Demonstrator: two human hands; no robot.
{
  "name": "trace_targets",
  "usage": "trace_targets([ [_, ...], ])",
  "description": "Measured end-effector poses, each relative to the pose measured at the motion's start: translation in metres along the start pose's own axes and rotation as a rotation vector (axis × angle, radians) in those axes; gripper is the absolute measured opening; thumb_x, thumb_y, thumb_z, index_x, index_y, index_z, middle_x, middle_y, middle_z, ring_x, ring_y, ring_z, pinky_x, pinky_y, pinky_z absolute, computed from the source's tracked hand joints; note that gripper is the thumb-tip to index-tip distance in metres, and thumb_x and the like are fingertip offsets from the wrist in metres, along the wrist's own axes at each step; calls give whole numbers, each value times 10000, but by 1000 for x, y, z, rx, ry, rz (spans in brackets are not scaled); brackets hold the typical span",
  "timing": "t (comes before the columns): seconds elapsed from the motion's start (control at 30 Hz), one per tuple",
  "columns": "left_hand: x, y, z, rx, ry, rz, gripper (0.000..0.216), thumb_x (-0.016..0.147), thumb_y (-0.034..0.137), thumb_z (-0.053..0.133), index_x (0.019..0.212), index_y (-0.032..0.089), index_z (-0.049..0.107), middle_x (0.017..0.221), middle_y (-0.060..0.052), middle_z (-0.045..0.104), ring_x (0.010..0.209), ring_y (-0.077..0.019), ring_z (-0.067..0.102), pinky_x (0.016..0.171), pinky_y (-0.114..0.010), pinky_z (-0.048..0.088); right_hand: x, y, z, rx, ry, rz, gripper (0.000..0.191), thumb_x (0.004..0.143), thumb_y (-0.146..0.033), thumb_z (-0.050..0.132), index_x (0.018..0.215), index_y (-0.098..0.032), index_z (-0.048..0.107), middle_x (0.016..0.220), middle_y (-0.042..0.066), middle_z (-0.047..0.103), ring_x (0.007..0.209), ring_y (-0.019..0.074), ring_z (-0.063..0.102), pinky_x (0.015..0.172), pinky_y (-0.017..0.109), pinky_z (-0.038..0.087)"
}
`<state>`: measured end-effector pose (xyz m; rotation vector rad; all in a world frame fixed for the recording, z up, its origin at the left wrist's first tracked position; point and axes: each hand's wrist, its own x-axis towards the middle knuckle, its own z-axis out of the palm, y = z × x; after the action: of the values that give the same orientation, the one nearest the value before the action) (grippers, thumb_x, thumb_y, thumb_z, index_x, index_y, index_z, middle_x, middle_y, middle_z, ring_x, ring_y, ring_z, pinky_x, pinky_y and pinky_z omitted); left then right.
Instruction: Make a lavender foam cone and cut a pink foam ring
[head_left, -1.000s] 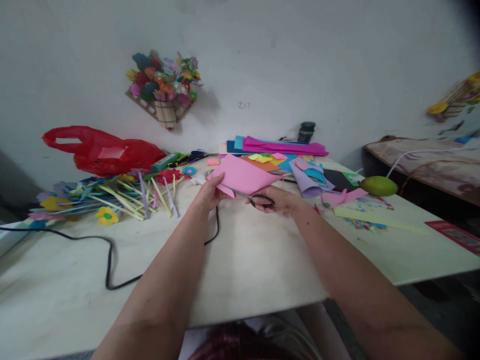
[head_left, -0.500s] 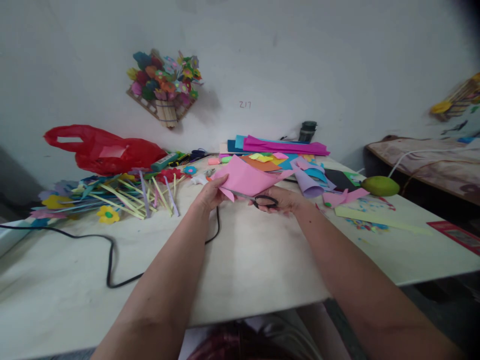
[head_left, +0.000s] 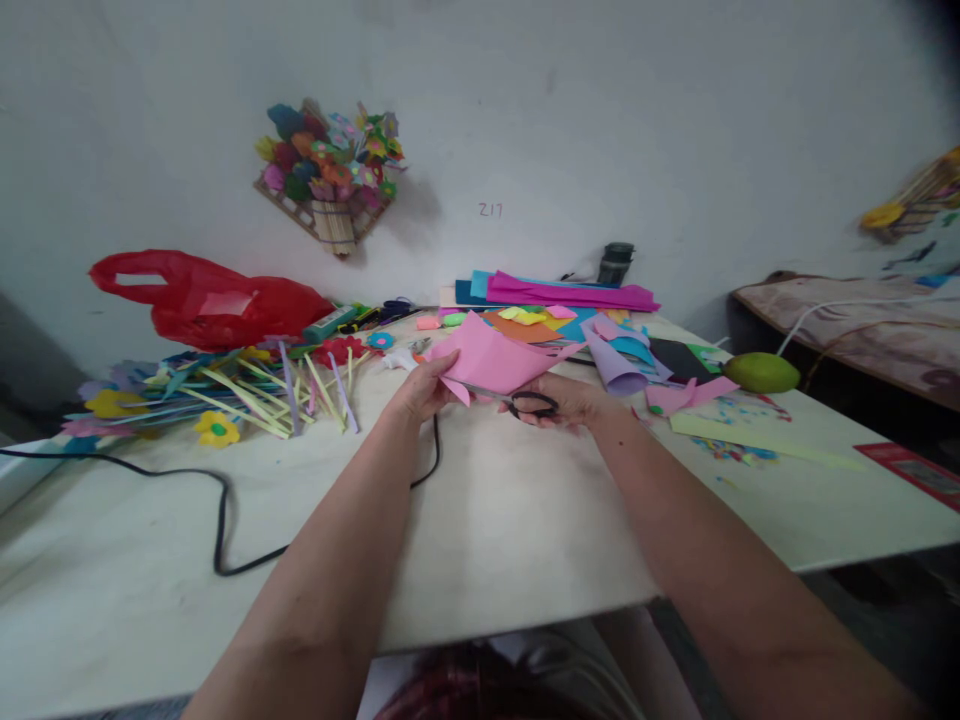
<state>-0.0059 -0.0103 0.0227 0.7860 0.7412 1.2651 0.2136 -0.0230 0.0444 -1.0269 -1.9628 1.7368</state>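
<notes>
Above the middle of the table, my left hand (head_left: 429,388) pinches the left edge of a pink paper sheet (head_left: 491,355). My right hand (head_left: 570,400) is closed around the black handles of a pair of scissors (head_left: 534,404). The blades point left and lie at the lower edge of the paper, their tips close to my left fingers. A narrow pointed flap of pink hangs below the blades. Part of the blades is hidden by the paper.
Paper flowers and strips (head_left: 247,400) lie at the left beside a red plastic bag (head_left: 217,300). A black cable (head_left: 221,520) crosses the table (head_left: 510,540). Coloured sheets (head_left: 570,292) are stacked at the back. A green mango-like fruit (head_left: 762,372) and paper scraps (head_left: 731,450) lie at the right.
Almost nothing differs. The pink paper and both hands have shifted very slightly; the grip on paper and scissors is the same.
</notes>
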Motion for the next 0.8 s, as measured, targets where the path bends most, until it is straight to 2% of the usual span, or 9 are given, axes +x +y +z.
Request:
trace_targets([
  [0.27,4,-5,-2,9,-59,-38,250,840,176,595,1078,102,572,717,-56,692,570,-171,665,540,-296,580,4,5,-4,11,-43,8,183,713,-254,603,843,-126,595,477,-60,485,360,38,351,313,161,218],
  [0.47,0,-5,0,72,-59,-99,216,868,189,553,1056,85,573,682,-72,686,520,-202,658,460,-322,565,1,3,-1,-7,-35,8,162,716,-230,576,829,-117,598,486,-58,489,349,30,334,312,160,206],
  [0.57,-1,-4,1,65,-44,-107,216,870,178,546,1062,82,571,686,-73,689,524,-202,662,467,-325,570,-2,-2,2,-13,-14,-6,146,717,-242,578,795,-119,594,481,-61,487,348,26,332,322,162,231],
  [0.8,-2,-2,1,64,-54,-131,224,869,173,550,1073,85,570,691,-75,695,545,-201,669,498,-326,575,-4,-6,4,-44,-36,-34,129,676,-254,577,732,-140,558,459,-64,460,355,33,311,310,162,205],
])
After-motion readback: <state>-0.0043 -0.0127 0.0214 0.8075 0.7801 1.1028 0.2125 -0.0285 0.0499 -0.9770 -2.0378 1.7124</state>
